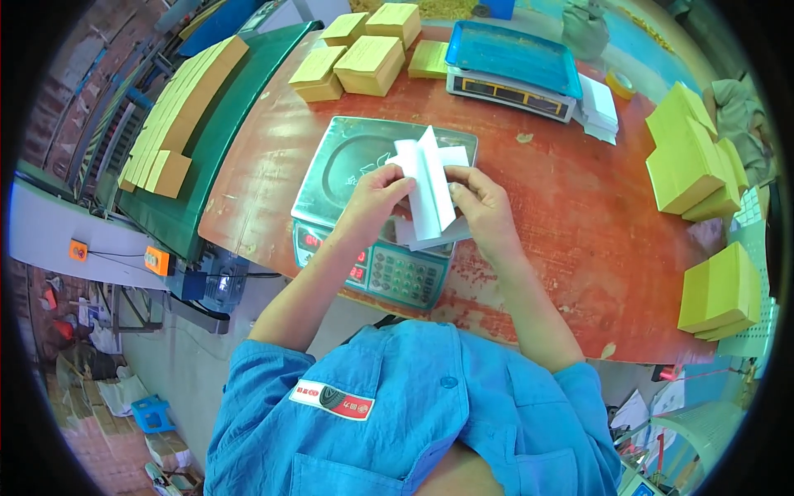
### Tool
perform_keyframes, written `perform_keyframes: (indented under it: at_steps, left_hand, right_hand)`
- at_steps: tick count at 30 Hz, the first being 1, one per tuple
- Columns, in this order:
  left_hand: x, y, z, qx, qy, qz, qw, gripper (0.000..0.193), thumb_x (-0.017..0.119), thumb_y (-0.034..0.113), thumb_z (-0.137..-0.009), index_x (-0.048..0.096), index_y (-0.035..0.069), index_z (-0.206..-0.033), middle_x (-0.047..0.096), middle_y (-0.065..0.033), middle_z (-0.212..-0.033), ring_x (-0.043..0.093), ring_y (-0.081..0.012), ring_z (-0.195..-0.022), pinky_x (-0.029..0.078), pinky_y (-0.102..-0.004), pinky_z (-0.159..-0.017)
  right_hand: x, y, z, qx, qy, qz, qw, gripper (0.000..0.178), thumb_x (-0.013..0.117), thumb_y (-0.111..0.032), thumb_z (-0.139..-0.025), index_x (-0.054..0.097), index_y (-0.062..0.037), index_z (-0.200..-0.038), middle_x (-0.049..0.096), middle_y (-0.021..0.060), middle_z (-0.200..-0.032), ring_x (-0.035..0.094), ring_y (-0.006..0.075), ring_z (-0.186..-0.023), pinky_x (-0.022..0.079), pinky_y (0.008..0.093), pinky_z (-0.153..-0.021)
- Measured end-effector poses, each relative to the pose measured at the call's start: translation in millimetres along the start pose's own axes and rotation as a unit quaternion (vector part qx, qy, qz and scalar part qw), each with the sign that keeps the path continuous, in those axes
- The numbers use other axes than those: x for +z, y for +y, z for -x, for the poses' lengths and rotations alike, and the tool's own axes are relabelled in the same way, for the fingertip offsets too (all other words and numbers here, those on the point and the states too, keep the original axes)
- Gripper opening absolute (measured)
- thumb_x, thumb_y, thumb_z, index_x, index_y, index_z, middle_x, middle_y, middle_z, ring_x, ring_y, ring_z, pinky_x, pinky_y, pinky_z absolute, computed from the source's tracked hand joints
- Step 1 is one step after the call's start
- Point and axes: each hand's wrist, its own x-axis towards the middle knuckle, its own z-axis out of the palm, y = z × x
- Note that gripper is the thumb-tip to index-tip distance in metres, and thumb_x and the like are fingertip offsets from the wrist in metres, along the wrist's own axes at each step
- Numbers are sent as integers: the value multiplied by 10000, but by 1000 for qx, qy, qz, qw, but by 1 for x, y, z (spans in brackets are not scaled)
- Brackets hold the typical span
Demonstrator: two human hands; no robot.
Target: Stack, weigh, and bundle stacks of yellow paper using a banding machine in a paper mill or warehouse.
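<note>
Folded white paper point(428, 188) is held between my two hands, its flaps standing apart along a crease. My left hand point(382, 192) grips its left edge between thumb and fingers. On the other side, my right hand point(486, 207) pinches the right edge with thumb and forefinger. Directly below lies a digital scale point(337, 157) with a silver pan, a teal body, lit red digits and a keypad. More white paper lies on the pan under my hands, partly hidden by them.
A red worn table point(571, 240) carries everything. Yellow paper stacks point(372, 64) stand at the back, more yellow stacks point(685, 157) along the right. A second scale point(513, 66) with a blue tray sits behind, beside white paper point(597, 107). At left, a green conveyor belt point(222, 107) bears a row of yellow stacks.
</note>
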Motion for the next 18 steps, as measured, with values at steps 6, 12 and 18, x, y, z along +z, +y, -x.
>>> perform_keyframes:
  at_steps: [6,12,18]
  left_hand:
    - [10,-15,-6,55,89,37,994,46,598,70,-907,586,40,-940,598,-21,-862,575,-84,-758,515,-250,-673]
    - [23,-16,-7,171,103,-3,980,112,598,55,-881,593,19,-987,576,-8,-794,535,-51,-717,438,-206,-622]
    - [24,5,-8,21,31,77,996,149,645,186,-902,605,45,-931,592,0,-794,548,-57,-710,452,-223,-620]
  right_hand:
    - [-4,4,1,-17,-15,20,1000,246,510,-82,-948,627,12,-1143,657,71,-996,624,115,-842,515,263,-704]
    - [-1,3,5,-8,-14,66,998,240,519,-100,-949,647,-26,-1138,663,51,-986,629,116,-844,520,264,-693]
    - [1,5,6,-8,-10,97,995,229,529,-86,-936,664,-41,-1115,663,49,-916,623,108,-821,518,265,-688]
